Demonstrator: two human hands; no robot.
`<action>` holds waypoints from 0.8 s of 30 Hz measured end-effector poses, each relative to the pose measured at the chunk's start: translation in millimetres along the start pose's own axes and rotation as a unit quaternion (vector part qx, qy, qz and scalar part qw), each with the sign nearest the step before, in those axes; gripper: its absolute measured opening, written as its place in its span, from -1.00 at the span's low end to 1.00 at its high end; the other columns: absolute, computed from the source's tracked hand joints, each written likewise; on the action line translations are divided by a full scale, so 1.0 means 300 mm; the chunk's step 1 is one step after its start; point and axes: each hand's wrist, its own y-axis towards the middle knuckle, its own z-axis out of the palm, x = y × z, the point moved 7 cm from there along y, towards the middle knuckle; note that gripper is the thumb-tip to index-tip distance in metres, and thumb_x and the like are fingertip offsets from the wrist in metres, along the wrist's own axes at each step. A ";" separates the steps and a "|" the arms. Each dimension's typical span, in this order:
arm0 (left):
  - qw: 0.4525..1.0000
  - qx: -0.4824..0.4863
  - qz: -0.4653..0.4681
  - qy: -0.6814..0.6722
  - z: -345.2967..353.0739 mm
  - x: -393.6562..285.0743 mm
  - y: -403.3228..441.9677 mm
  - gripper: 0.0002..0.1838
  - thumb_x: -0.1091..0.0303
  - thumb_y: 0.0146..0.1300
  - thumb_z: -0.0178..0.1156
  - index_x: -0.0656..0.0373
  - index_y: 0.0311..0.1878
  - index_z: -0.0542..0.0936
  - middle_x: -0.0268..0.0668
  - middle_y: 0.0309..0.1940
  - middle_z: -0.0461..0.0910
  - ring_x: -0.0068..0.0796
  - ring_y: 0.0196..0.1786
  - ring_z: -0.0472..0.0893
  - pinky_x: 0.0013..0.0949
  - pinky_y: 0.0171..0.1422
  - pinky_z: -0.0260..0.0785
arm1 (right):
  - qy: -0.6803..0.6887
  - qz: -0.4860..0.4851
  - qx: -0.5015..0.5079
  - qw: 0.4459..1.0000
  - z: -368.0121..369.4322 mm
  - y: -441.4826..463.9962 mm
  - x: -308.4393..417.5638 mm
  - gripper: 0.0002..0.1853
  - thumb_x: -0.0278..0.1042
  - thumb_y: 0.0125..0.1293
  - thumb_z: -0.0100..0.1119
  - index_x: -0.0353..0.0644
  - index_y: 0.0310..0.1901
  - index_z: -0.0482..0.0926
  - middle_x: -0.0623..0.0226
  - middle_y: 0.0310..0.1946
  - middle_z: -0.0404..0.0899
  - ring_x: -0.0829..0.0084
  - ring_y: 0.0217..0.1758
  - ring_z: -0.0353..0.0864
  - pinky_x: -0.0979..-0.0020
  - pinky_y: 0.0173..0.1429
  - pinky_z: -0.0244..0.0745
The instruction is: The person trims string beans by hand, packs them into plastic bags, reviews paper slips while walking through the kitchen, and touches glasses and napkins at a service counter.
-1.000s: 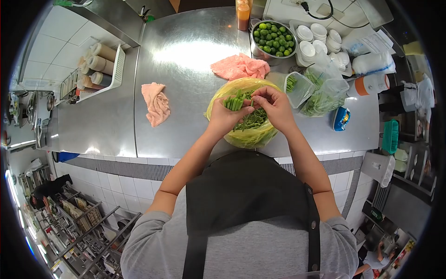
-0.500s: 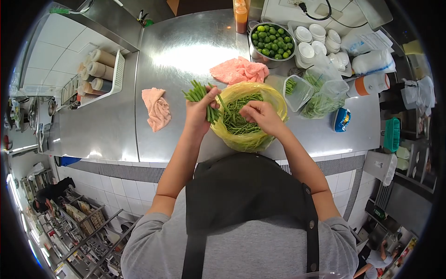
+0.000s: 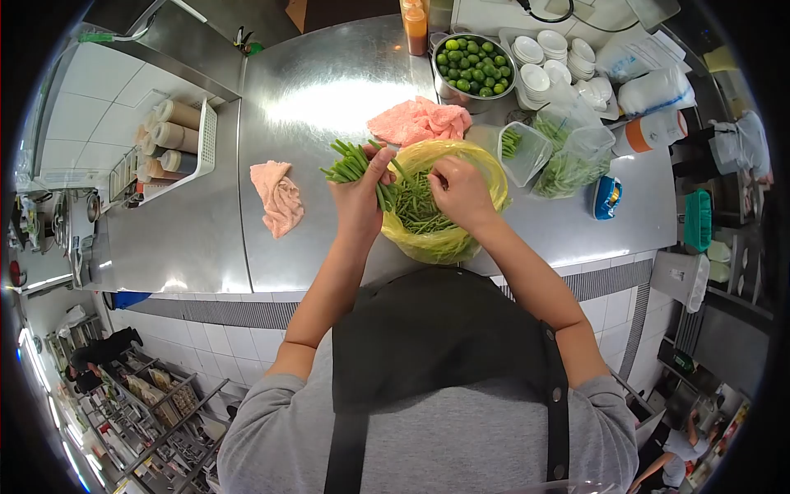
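A bunch of cut green beans (image 3: 347,163) is gripped in my left hand (image 3: 360,191), at the left rim of a yellow plastic bag (image 3: 448,247). One bean sticks out to the right of the bunch, over the rim. More green beans (image 3: 418,212) lie loose inside the open bag. Above them, my right hand (image 3: 462,193) is closed, with thumb and fingertips pressed together. Whatever those fingers hold, if anything, is hidden.
Behind the bag lie a pink cloth (image 3: 420,122) and a pot of limes (image 3: 473,70). A clear container (image 3: 525,156), bagged greens (image 3: 568,169) and a blue packet (image 3: 606,198) are on the right. Another cloth (image 3: 278,198) lies left, near a bottle basket (image 3: 206,144).
My right hand has risen slightly and its fingers are more curled. The bunch stays in my left hand, and the whole view has shifted a little.
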 end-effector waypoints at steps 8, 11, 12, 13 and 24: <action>0.966 -0.022 -0.153 -0.205 -0.058 0.098 0.005 -0.75 0.32 0.42 0.23 0.20 0.05 0.47 -0.33 -0.35 0.56 -0.43 -0.27 0.61 -0.28 0.01 0.58 | -0.022 -0.005 0.220 0.975 0.210 -0.063 -0.075 -0.87 -0.38 0.28 0.20 -0.27 -0.29 0.59 0.10 -0.27 0.56 0.06 -0.10 0.60 0.09 0.00 0.54; 0.961 -0.034 -0.183 -0.203 -0.093 0.145 -0.027 -0.75 0.31 0.39 0.23 0.14 0.02 0.44 -0.35 -0.34 0.57 -0.43 -0.25 0.60 -0.30 0.06 0.57 | -0.050 -0.087 0.217 0.971 0.269 -0.110 -0.035 -0.89 -0.48 0.22 0.17 -0.22 -0.22 0.60 0.15 -0.19 0.50 0.09 -0.02 0.58 0.12 0.06 0.54; 0.964 -0.059 -0.183 -0.183 -0.099 0.147 -0.042 -0.81 0.29 0.39 0.22 0.12 -0.07 0.46 -0.38 -0.40 0.55 -0.46 -0.29 0.59 -0.32 -0.01 0.58 | -0.091 -0.078 0.189 0.975 0.260 -0.107 -0.028 -0.86 -0.51 0.19 0.16 -0.20 -0.21 0.61 0.14 -0.15 0.49 0.09 -0.01 0.57 0.11 0.08 0.53; 0.964 -0.060 -0.181 -0.185 -0.120 0.158 -0.042 -0.81 0.29 0.39 0.22 0.12 -0.07 0.46 -0.38 -0.40 0.55 -0.46 -0.29 0.59 -0.32 -0.01 0.58 | -0.131 -0.070 0.160 0.976 0.247 -0.099 -0.024 -0.83 -0.53 0.16 0.16 -0.18 -0.19 0.61 0.13 -0.12 0.49 0.09 0.01 0.57 0.11 0.10 0.53; 0.982 -0.028 -0.168 0.078 -0.141 0.144 -0.078 -0.83 0.46 0.21 0.43 0.22 -0.27 0.59 -0.43 -0.54 0.52 -0.62 -0.54 0.49 -0.45 -0.38 0.45 | 0.009 -0.086 0.117 0.989 0.041 -0.044 -0.056 -0.82 -0.52 0.17 0.32 -0.21 -0.17 0.62 0.19 -0.09 0.48 0.28 0.00 0.56 0.27 -0.04 0.55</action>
